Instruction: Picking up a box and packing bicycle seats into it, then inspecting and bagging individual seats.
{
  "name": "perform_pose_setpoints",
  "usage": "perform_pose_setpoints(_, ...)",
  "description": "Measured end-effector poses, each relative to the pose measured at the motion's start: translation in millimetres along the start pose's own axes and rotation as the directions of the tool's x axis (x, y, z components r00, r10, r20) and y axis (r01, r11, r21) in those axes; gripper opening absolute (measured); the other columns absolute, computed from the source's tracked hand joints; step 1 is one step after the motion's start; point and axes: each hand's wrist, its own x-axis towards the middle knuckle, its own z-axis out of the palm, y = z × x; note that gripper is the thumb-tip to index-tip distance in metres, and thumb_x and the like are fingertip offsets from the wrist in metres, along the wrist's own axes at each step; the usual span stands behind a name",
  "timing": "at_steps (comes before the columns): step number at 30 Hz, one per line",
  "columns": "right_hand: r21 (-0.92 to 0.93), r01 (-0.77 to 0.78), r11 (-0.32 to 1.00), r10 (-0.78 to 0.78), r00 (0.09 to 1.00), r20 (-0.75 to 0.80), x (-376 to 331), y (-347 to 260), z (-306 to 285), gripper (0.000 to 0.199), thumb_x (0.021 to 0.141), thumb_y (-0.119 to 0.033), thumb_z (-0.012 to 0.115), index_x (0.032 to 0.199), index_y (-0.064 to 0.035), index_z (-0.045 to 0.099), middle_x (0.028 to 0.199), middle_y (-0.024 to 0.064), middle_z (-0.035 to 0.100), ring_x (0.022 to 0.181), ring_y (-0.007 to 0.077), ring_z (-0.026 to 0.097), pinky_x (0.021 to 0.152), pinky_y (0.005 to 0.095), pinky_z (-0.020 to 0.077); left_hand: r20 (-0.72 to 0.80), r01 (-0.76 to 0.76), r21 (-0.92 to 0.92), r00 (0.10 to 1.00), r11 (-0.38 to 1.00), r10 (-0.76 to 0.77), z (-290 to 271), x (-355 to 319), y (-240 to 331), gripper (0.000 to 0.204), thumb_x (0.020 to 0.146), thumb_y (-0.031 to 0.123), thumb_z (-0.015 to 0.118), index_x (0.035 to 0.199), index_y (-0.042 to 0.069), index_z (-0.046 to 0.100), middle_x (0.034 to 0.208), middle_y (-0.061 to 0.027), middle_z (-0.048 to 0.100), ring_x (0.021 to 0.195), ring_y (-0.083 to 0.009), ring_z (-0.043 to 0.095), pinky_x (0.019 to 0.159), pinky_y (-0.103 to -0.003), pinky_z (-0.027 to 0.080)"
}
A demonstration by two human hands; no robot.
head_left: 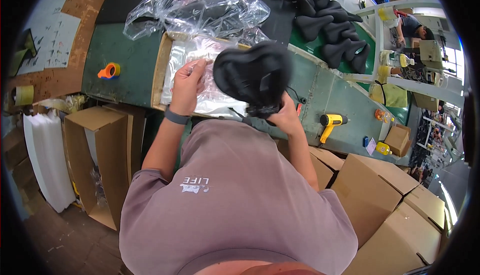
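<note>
In my right hand (286, 116) is a black bicycle saddle (255, 75), gripped at its lower end and slightly blurred. It is tilted up over the right side of a shallow cardboard tray (161, 70). Clear plastic bags (215, 102) lie flat in this tray. My left hand (188, 82) is above the bags, left of the saddle and apart from it. Its thumb and fingers are pinched together; whatever is between them, if anything, is too small to make out.
Crumpled clear plastic (200, 10) lies behind the tray. Several black saddles (327, 22) are spread at the back right. An orange tape roll (110, 70) sits left, a yellow heat gun (331, 124) right. Cardboard boxes (370, 190) stand below the bench. Another person (412, 30) works far right.
</note>
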Motion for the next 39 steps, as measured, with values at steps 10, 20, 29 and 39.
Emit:
perform_pose_setpoints(10,0.237,-0.196,0.951,0.287,0.845,-0.452,88,19,-55,0.076,0.102,-0.010,0.081,0.167,-0.0015,0.042,0.145,0.0141,0.067,0.132,0.0280,0.067,0.110,0.0444,0.0566,0.522,-0.094,0.400,0.841,0.912,-0.143,109,74,-15,0.056,0.105,0.052,0.075,0.134,0.004,0.072,0.116,-0.0048,0.075,0.094,-0.0152,0.066,0.086,-0.035,0.054)
perform_pose_setpoints(20,-0.313,-0.252,0.916,-0.030,0.734,-0.678,289,149,-278,0.081,0.090,-0.034,0.090,0.155,0.0017,0.057,0.143,0.0264,0.073,0.127,0.0378,0.074,0.107,0.0451,0.0579,-0.291,-0.069,0.385,0.937,0.920,0.192,37,297,98,0.039,0.104,0.032,0.084,0.130,0.006,0.070,0.112,-0.0034,0.076,0.091,-0.0117,0.070,0.073,-0.030,0.060)
perform_pose_setpoints(29,0.048,-0.521,0.852,0.313,0.433,-0.846,352,309,-449,0.112,0.083,-0.053,0.095,0.159,0.0138,0.048,0.156,0.0314,0.062,0.143,0.0384,0.064,0.118,0.0428,0.0508,-0.111,0.018,0.990,0.716,0.141,0.690,-22,254,9,0.067,0.105,0.026,0.080,0.159,-0.003,0.052,0.158,-0.0226,0.057,0.146,-0.0380,0.056,0.121,-0.053,0.044)
perform_pose_setpoints(39,0.428,-0.322,0.844,0.529,0.377,-0.760,147,246,-175,0.077,0.097,-0.050,0.088,0.134,0.0138,0.066,0.132,0.0236,0.076,0.119,0.0292,0.073,0.107,0.0430,0.0551,0.631,-0.594,0.757,0.555,-0.273,0.542,44,148,-102,0.055,0.098,0.024,0.083,0.147,0.009,0.062,0.159,-0.0224,0.057,0.148,-0.0468,0.053,0.122,-0.063,0.042)
